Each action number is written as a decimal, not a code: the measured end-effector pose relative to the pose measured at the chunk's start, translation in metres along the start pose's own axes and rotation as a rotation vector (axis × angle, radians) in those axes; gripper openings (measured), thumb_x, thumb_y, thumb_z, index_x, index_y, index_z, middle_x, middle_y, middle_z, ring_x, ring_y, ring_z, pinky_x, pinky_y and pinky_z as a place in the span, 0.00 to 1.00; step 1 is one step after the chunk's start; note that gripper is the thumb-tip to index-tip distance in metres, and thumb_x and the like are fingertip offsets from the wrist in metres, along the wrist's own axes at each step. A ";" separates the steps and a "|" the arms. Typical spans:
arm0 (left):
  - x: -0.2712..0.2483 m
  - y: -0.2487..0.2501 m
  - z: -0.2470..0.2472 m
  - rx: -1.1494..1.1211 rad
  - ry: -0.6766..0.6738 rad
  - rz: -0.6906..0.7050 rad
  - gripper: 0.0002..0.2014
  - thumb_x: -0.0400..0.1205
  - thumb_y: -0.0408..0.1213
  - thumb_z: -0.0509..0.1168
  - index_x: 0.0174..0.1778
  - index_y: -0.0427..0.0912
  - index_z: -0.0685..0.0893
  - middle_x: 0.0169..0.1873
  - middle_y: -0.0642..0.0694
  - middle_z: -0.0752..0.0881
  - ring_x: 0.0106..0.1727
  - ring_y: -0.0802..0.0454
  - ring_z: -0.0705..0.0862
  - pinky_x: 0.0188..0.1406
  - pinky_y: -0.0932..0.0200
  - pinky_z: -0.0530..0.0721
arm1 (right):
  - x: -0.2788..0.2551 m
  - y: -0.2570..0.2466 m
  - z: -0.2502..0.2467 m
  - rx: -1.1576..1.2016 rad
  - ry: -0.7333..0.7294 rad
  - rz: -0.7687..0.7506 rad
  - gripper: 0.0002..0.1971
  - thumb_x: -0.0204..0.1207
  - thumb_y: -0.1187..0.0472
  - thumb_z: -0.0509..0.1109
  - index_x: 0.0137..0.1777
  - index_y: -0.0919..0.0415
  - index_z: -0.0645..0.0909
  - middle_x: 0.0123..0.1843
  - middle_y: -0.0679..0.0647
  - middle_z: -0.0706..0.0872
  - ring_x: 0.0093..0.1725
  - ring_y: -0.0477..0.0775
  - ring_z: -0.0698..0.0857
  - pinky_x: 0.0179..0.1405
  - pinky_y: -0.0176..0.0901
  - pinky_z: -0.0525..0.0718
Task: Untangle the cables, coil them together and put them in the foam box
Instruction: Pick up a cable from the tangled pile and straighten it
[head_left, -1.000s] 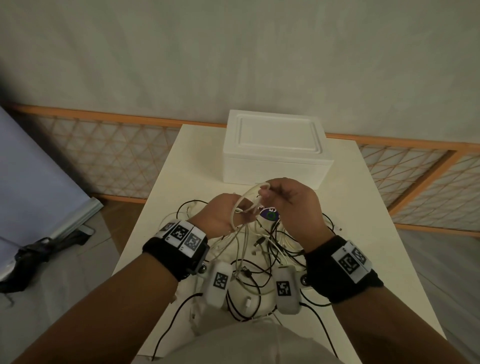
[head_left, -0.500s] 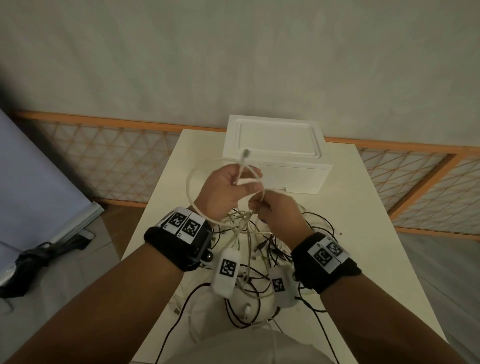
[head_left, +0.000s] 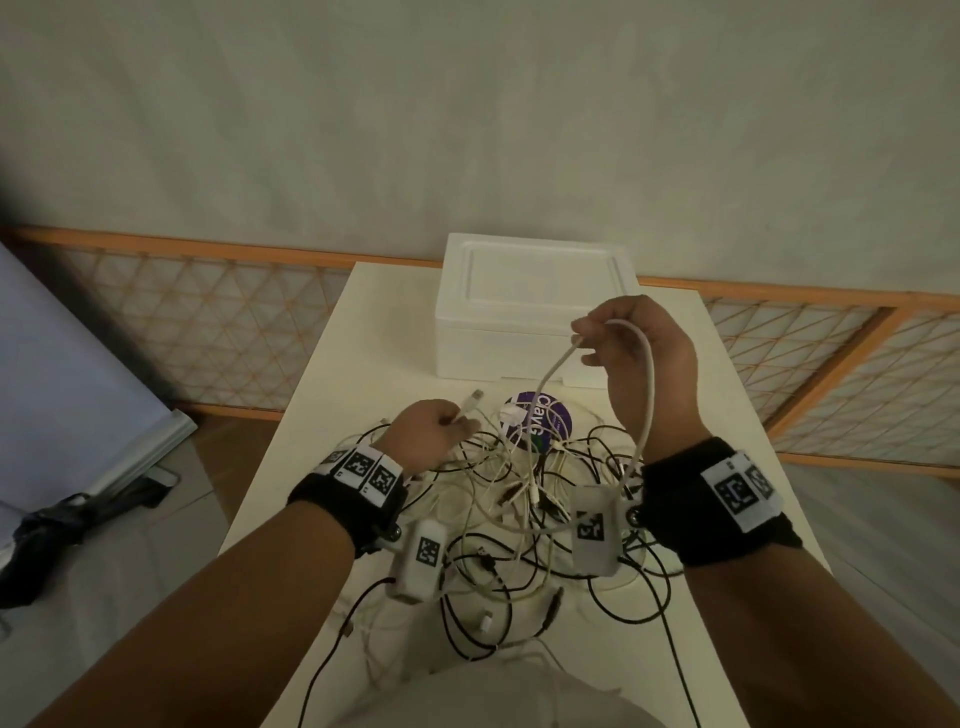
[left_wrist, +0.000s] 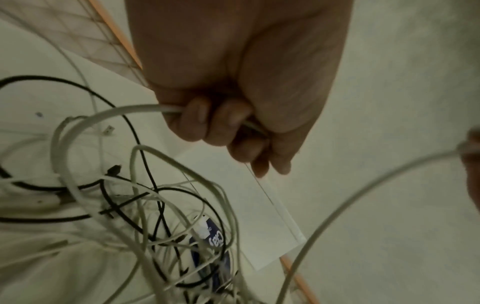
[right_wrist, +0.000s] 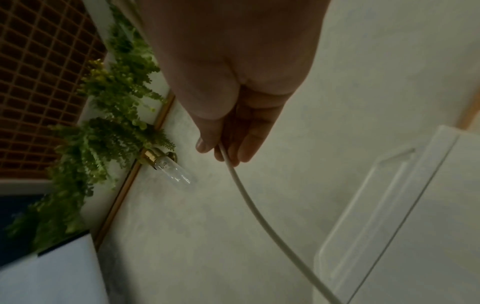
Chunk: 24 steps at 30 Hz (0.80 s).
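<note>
A tangle of white and black cables (head_left: 524, 499) lies on the white table (head_left: 727, 415) in front of me. My right hand (head_left: 631, 345) is raised before the closed white foam box (head_left: 524, 317) and pinches a thick white cable (head_left: 644, 395) between thumb and fingers (right_wrist: 241, 150); the cable (right_wrist: 262, 222) loops down into the pile. My left hand (head_left: 434, 431), low at the pile's left edge, grips another stretch of white cable (left_wrist: 124, 111) in curled fingers (left_wrist: 215, 123), a USB plug (head_left: 474, 400) sticking out past it.
A round purple-labelled item (head_left: 543, 426) sits under the cables near the box. An orange-framed lattice fence (head_left: 208, 332) runs behind the table. A grey board (head_left: 62, 374) and a dark object lie on the floor at left. Cable ends hang over the near table edge.
My right hand has risen up and to the right, drawing a white cable loop out of the pile. My left hand has dropped from in front of the box down to the pile.
</note>
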<state>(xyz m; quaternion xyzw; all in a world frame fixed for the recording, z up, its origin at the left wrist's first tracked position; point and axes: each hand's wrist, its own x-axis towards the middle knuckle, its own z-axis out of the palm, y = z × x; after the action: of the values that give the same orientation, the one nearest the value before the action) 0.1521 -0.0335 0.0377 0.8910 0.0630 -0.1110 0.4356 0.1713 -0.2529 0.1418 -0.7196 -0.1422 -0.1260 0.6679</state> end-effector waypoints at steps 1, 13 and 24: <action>0.000 -0.004 -0.002 -0.066 0.048 -0.032 0.16 0.82 0.51 0.65 0.32 0.45 0.78 0.25 0.52 0.74 0.30 0.52 0.73 0.36 0.57 0.70 | -0.002 0.000 -0.006 -0.096 -0.005 -0.027 0.12 0.74 0.63 0.70 0.37 0.42 0.83 0.39 0.55 0.86 0.39 0.56 0.87 0.36 0.44 0.85; -0.025 0.001 0.001 -0.522 0.052 0.014 0.14 0.86 0.40 0.59 0.41 0.43 0.87 0.21 0.54 0.70 0.23 0.57 0.64 0.24 0.60 0.62 | 0.008 -0.023 -0.044 -0.943 0.002 -0.424 0.06 0.76 0.68 0.69 0.39 0.59 0.82 0.37 0.59 0.86 0.34 0.56 0.82 0.32 0.41 0.75; -0.054 0.015 0.000 -0.930 0.073 0.048 0.10 0.85 0.30 0.59 0.49 0.39 0.87 0.52 0.42 0.89 0.60 0.46 0.84 0.67 0.51 0.78 | -0.046 -0.012 0.031 -1.466 -1.293 0.034 0.26 0.73 0.59 0.66 0.73 0.61 0.70 0.76 0.57 0.68 0.77 0.59 0.64 0.75 0.67 0.61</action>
<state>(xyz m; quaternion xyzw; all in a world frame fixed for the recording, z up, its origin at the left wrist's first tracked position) 0.1030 -0.0437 0.0629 0.6055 0.1009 -0.0294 0.7889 0.1240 -0.2233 0.1339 -0.8888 -0.3569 0.2452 -0.1503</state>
